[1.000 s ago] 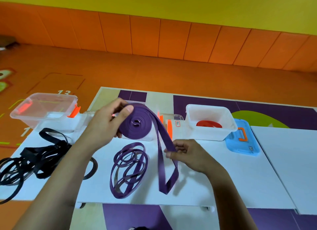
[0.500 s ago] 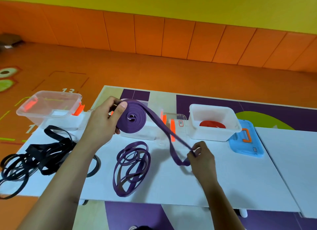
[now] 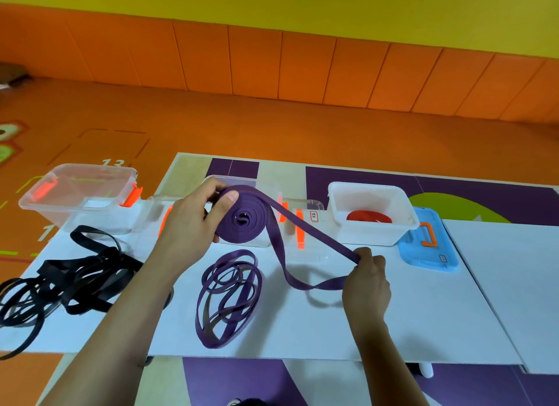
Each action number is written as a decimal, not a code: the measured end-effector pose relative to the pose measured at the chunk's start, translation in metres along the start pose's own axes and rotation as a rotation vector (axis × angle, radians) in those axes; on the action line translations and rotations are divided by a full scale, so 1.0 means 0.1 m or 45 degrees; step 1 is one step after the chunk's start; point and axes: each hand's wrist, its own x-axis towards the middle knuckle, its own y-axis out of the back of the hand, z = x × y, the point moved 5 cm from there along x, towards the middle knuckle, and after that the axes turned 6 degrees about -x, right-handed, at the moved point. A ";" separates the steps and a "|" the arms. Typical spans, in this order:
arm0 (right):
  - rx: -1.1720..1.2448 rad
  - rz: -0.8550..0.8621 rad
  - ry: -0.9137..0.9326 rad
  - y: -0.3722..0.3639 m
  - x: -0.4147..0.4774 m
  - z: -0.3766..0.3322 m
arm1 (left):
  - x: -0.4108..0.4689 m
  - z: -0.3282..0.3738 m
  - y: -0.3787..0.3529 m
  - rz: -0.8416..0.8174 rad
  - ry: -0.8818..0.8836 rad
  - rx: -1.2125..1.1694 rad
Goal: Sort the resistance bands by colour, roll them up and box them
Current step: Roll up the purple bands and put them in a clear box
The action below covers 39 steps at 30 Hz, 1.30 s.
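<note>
My left hand (image 3: 187,233): raised over the tabletop (image 3: 302,324), grip clasping the purple roll (image 3: 243,219), thumb on its upper edge. My right hand (image 3: 367,280): lower, grip pinching the roll's loose tail (image 3: 305,233) at its folded end. Bare tabletop lies right of it, toward the near edge.

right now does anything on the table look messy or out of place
Only the black bands: a tangled heap at the table's left end, with loops hanging over the near edge. The loose purple bands lie unrolled in the middle. Nothing looks spilled or damaged.
</note>
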 end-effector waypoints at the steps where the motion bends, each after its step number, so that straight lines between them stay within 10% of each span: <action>1: 0.065 0.003 0.013 0.00 0.02 0.01 | -0.01 0.00 0.00 0.029 0.015 -0.013; 6: 0.755 -0.356 -0.104 -0.19 0.06 0.06 | 0.02 0.01 0.11 0.178 0.082 -0.125; 13: 0.911 -0.730 -0.129 -0.41 -0.14 0.07 | 0.00 -0.01 0.12 0.204 0.099 -0.159; 19: 0.454 -1.089 0.084 -0.39 -0.23 0.10 | -0.05 0.06 0.07 0.000 0.030 -0.098; 22: 0.338 -0.764 0.174 -0.19 -0.11 -0.08 | -0.11 0.16 -0.05 -0.176 -0.069 0.020; 26: 1.010 -0.225 0.423 0.60 -0.09 -0.73 | -0.18 0.27 -0.25 -0.311 -0.140 0.169; 31: 1.075 -0.611 0.736 0.70 -0.30 -1.28 | -0.19 0.31 -0.30 -0.350 -0.212 0.186; 39: 1.190 -0.601 0.652 0.59 -0.27 -1.21 | -0.22 0.23 -0.27 -0.319 -0.140 0.001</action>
